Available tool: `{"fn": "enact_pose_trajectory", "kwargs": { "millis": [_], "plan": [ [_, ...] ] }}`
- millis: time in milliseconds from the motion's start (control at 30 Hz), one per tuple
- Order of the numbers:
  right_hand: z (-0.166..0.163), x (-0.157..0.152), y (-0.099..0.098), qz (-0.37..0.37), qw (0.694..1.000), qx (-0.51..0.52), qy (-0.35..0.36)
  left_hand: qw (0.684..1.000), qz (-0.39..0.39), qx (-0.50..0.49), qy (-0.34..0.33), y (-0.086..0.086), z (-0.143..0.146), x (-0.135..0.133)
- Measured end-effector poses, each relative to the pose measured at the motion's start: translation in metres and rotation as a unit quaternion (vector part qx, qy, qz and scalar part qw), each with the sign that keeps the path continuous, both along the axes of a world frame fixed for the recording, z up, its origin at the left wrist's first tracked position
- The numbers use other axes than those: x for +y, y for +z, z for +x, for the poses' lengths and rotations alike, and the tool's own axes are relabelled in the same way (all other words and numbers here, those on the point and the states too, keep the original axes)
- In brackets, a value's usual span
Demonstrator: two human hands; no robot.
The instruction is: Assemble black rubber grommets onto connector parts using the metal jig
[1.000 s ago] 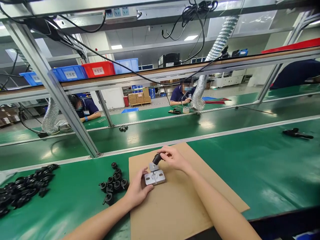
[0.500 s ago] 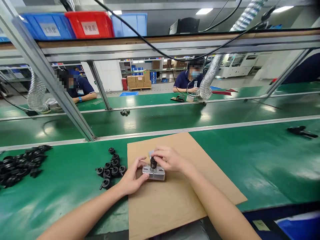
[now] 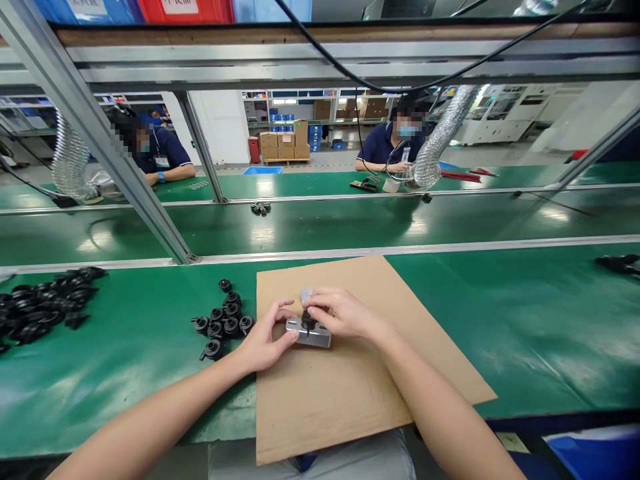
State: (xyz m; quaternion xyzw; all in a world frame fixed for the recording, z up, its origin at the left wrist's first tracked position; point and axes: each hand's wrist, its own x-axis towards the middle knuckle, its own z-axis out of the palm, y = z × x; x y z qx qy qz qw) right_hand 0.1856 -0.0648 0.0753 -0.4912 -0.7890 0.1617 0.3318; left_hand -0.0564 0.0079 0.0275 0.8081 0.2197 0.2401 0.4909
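On a brown cardboard sheet (image 3: 340, 393) lies a small silver metal block (image 3: 320, 338) with slots in its top. My left hand (image 3: 267, 340) grips the block's left end between thumb and fingers. A small round black plastic part (image 3: 309, 320) sits at the middle of the block's top, and my right hand (image 3: 345, 313) pinches it from above and the right. Behind the block is a pale, light-blue piece (image 3: 306, 294), partly hidden by the right fingers. Left of my left hand stand several black plastic parts with side spouts (image 3: 231, 325) on the green mat.
A heap of black parts (image 3: 45, 303) lies at the far left of the green bench (image 3: 150, 393). A black tool (image 3: 620, 264) rests at the right edge. A metal frame post (image 3: 145, 193) rises at left. Across the line, two people (image 3: 395, 143) work at another bench.
The black part sits lower on the metal block, and my right hand has come down with it. My left hand keeps its hold on the block. The view has tilted downward.
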Motion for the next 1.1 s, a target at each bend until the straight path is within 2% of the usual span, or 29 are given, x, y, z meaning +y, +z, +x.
{"fn": "enact_pose_trajectory", "kwargs": {
  "millis": [233,433,467,533,600,633,767,867,967,1100],
  "plan": [
    [0.002,-0.003,0.007,-0.023,0.999,-0.003,0.045,1.000,-0.013,0.004,0.010,0.001,0.002,0.000],
    [0.009,0.002,-0.002,-0.052,0.997,0.032,0.054,1.000,-0.018,0.010,0.008,0.002,0.000,0.000],
    [0.013,0.005,-0.004,-0.061,0.996,0.051,0.042,1.000,-0.020,0.011,0.000,0.002,0.000,0.000],
    [0.022,0.010,-0.010,-0.063,0.995,0.076,-0.031,1.000,-0.021,0.018,-0.015,0.002,-0.002,0.002],
    [0.028,0.014,-0.015,-0.050,0.990,0.067,-0.110,0.999,-0.012,0.033,-0.023,0.001,-0.003,0.002],
    [0.030,0.016,-0.017,-0.049,0.990,0.053,-0.123,0.999,-0.006,0.042,-0.022,0.000,-0.004,0.001],
    [0.025,0.019,-0.022,-0.060,0.997,-0.007,-0.050,0.998,0.008,0.055,-0.013,-0.005,-0.005,-0.001],
    [0.022,0.021,-0.021,-0.058,0.995,-0.068,-0.041,0.999,0.013,0.042,-0.012,-0.008,-0.004,-0.001],
    [0.019,0.020,-0.018,-0.055,0.990,-0.108,-0.071,0.999,0.021,0.026,-0.017,-0.011,-0.004,0.001],
    [0.010,0.020,-0.016,-0.071,0.977,-0.112,-0.168,0.999,0.031,0.020,-0.027,-0.016,-0.004,0.005]
  ]
}}
